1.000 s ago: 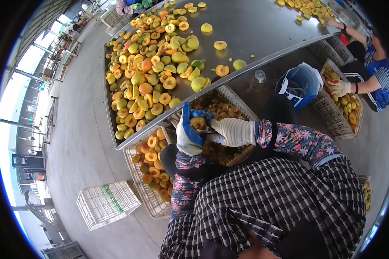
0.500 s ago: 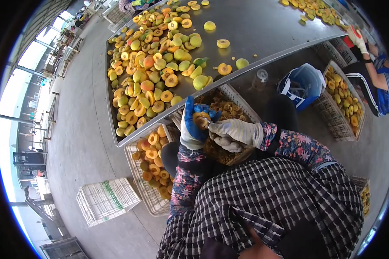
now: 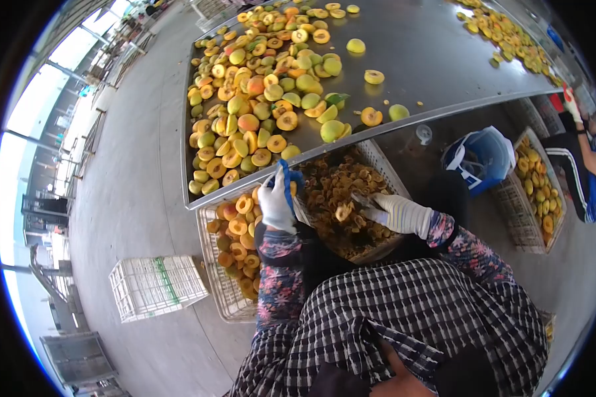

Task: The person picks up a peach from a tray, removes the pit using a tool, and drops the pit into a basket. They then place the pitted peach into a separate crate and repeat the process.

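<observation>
My left hand, in a white glove with a blue palm, is closed around a peach half, mostly hidden by the fingers. It is above the edge between two crates. My right hand, in a whitish striped glove, is over a crate of brown pits and scraps. Its fingers are closed around a small metal tool, hardly visible now. A pale, blurred piece of pit or flesh is just off the fingertips. Left of my left hand, pitted peach halves fill a white crate.
A metal table ahead carries a heap of cut peaches. To the right are a blue bucket and a crate of peach halves, near another person's gloved hand. A white crate lies on the floor at left.
My right hand has drawn away from the peach half, rightward over the scrap crate. My left hand has shifted left and turned its back upward. The view has tilted slightly.
</observation>
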Motion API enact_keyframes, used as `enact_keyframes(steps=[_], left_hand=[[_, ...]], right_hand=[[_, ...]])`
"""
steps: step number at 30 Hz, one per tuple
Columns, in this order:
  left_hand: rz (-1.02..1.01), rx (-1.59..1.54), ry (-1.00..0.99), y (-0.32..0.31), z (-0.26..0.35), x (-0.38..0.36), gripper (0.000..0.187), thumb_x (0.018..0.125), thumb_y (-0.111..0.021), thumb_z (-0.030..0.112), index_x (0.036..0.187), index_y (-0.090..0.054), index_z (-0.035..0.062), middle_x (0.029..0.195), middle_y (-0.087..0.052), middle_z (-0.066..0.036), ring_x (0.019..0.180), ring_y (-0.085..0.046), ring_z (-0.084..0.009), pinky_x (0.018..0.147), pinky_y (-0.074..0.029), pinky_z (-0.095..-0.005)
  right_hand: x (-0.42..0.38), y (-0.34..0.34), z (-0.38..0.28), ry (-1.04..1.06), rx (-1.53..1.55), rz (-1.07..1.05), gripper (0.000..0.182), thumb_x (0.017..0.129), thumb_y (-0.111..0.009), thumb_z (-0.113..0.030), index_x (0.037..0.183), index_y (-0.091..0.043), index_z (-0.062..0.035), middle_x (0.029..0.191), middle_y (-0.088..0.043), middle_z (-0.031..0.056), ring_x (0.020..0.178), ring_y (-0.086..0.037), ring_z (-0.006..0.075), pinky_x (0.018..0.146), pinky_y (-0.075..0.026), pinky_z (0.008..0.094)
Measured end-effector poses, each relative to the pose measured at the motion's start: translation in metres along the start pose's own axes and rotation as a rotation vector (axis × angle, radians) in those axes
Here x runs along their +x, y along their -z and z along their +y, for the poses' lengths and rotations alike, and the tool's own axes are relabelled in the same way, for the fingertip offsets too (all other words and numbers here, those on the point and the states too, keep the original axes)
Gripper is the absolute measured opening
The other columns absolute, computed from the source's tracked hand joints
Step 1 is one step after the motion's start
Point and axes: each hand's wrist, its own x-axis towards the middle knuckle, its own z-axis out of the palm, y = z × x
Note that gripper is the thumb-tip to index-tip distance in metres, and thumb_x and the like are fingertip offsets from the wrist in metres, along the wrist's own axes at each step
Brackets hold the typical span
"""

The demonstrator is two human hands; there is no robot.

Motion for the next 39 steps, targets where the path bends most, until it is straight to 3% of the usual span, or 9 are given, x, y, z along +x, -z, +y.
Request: enact_keyframes(steps=[3,6,9,15,25,31,33,35,39], left_hand=[[0.069,0.460,-0.032,0.064,0.011,0.014,0.036,0.096,-0.064,0.030,0.098,-0.072,-0.0043,0.079,-0.071,-0.006,0.066,-0.063,-0.0156,0.065,-0.050,-0.0284],[0.099,1.267,0.141,0.110,0.048,0.026,0.045,0.090,-0.062,0.049,0.104,-0.074,0.0078,0.093,-0.072,-0.018,0.086,-0.069,-0.0348,0.078,-0.052,-0.0436],[0.198,1.419,-0.194,0.122,0.044,0.043,0.044,0.089,-0.063,0.045,0.113,-0.070,0.0080,0.106,-0.069,-0.019,0.103,-0.065,-0.0370,0.087,-0.050,-0.0443],[-0.161,1.166,-0.311,0.033,0.025,0.118,0.040,0.092,-0.060,0.034,0.122,-0.067,0.0085,0.119,-0.067,-0.016,0.111,-0.063,-0.0343,0.094,-0.049,-0.0407],[-0.255,1.507,0.148,-0.067,-0.006,0.196,0.064,0.088,-0.065,0.043,0.138,-0.048,0.0078,0.130,-0.063,-0.018,0.119,-0.062,-0.0333,0.098,-0.050,-0.0447],[-0.263,1.210,-0.066,-0.057,-0.028,0.194,0.058,0.080,-0.077,0.033,0.125,-0.057,0.0031,0.122,-0.067,-0.017,0.114,-0.064,-0.0324,0.095,-0.052,-0.0427],[-0.283,0.263,0.286,-0.054,-0.013,0.181,0.053,0.085,-0.072,0.021,0.132,-0.052,0.0046,0.113,-0.068,-0.010,0.104,-0.066,-0.0309,0.090,-0.054,-0.0403],[-0.277,-0.497,0.295,-0.045,-0.005,0.156,0.041,0.089,-0.064,0.009,0.129,-0.051,0.0067,0.118,-0.062,-0.011,0.107,-0.064,-0.0286,0.092,-0.056,-0.0400],[-0.260,-0.991,0.131,-0.042,0.022,0.073,0.046,0.092,-0.059,0.005,0.137,-0.048,0.0068,0.127,-0.059,-0.014,0.116,-0.060,-0.0324,0.099,-0.054,-0.0451]], right_hand=[[0.002,0.016,-0.013,-0.368,-0.363,-0.235,0.043,0.096,-0.057,-0.037,0.118,-0.055,-0.0004,0.092,-0.068,0.0266,0.089,-0.066,0.0445,0.080,-0.051,0.0496],[0.006,0.010,0.004,-0.287,-0.349,-0.262,0.042,0.096,-0.057,-0.037,0.117,-0.055,-0.0005,0.090,-0.068,0.0251,0.088,-0.066,0.0433,0.080,-0.052,0.0487],[0.012,-0.003,0.023,-0.237,-0.281,-0.252,0.043,0.095,-0.058,-0.038,0.116,-0.056,-0.0003,0.090,-0.068,0.0249,0.088,-0.066,0.0432,0.080,-0.052,0.0489],[0.028,0.009,0.002,-0.343,-0.214,-0.373,0.050,0.096,-0.054,-0.046,0.116,-0.057,-0.0002,0.094,-0.068,0.0260,0.093,-0.066,0.0432,0.083,-0.050,0.0496],[0.024,0.002,0.018,-0.247,-0.108,-0.321,0.048,0.096,-0.056,-0.043,0.114,-0.058,0.0018,0.094,-0.067,0.0260,0.091,-0.065,0.0436,0.082,-0.050,0.0480],[0.023,0.003,0.013,-0.250,-0.088,-0.330,0.049,0.097,-0.056,-0.043,0.116,-0.056,0.0016,0.094,-0.068,0.0249,0.090,-0.066,0.0425,0.081,-0.050,0.0476],[0.022,0.005,0.010,-0.264,-0.068,-0.295,0.046,0.097,-0.056,-0.041,0.116,-0.056,0.0009,0.094,-0.068,0.0241,0.089,-0.066,0.0413,0.080,-0.050,0.0463],[0.021,0.002,0.010,-0.245,-0.017,-0.234,0.043,0.097,-0.057,-0.039,0.116,-0.056,0.0005,0.093,-0.068,0.0230,0.089,-0.066,0.0397,0.080,-0.050,0.0452],[0.022,-0.006,0.001,-0.101,0.275,-0.011,0.036,0.098,-0.057,-0.032,0.115,-0.056,-0.0005,0.092,-0.067,0.0194,0.087,-0.066,0.0347,0.079,-0.051,0.0412]])
